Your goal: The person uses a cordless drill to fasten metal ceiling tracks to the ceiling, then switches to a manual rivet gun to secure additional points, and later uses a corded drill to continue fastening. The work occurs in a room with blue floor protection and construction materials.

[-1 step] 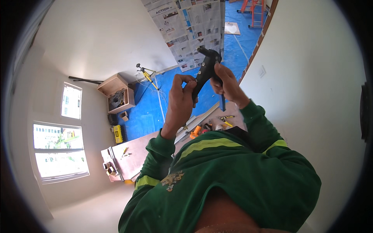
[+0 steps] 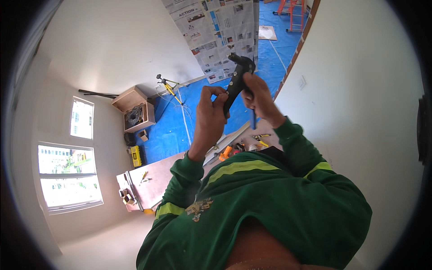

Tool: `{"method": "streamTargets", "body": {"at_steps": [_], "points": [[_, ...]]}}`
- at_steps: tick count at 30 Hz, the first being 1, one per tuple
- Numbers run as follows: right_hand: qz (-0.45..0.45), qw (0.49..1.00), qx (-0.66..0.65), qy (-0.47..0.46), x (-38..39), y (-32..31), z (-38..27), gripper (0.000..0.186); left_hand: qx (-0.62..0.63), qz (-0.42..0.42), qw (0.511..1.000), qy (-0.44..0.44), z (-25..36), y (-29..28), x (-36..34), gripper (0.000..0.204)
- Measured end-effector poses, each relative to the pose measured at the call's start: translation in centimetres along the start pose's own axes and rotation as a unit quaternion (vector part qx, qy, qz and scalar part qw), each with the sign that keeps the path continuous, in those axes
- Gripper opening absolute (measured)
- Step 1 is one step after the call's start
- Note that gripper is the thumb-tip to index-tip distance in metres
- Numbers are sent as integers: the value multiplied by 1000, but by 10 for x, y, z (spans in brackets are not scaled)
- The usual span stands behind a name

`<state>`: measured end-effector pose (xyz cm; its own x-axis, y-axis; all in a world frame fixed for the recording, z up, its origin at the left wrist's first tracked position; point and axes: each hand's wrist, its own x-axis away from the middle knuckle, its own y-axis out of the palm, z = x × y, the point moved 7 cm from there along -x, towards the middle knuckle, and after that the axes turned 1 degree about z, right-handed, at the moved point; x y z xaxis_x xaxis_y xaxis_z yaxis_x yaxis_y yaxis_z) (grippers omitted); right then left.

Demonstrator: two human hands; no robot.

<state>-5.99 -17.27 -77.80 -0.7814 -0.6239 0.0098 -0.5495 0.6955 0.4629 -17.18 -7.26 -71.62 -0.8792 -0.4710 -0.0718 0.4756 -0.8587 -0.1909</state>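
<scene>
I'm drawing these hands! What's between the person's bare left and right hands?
The head view shows a black hand tool, with pale round spots along it, between the left hand and the right hand.

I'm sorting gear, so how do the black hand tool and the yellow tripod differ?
The black hand tool is held by the left hand and right hand; the yellow tripod stands on the blue sheet. The tool has a thick body, the tripod thin, splayed legs. The tool is mostly black, the tripod largely yellow. Both have some black.
</scene>
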Motion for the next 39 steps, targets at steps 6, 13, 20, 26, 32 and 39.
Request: {"method": "streamTargets", "body": {"at_steps": [6, 13, 20, 26, 32, 39], "points": [[2, 1000, 12, 13, 8, -14, -6, 42, -75, -21, 995, 70, 9, -10, -19, 14], [-30, 997, 44, 49, 21, -11, 4, 47, 118, 59, 982, 137, 36, -50, -60, 28], [-46, 996, 59, 46, 27, 0, 7, 47, 231, 16, 968, 100, 31, -19, -62, 28], [-48, 995, 68, 56, 29, 1, 8, 46, 268, 30, 956, 114, 27, -17, -62, 26], [-67, 994, 37, 76, 32, 5, 11, 47, 235, 46, 964, 112, 25, -17, -62, 24], [-74, 993, 57, 69, 34, 6, 10, 42, 261, 41, 955, 133, 27, -16, -59, 23]]}}
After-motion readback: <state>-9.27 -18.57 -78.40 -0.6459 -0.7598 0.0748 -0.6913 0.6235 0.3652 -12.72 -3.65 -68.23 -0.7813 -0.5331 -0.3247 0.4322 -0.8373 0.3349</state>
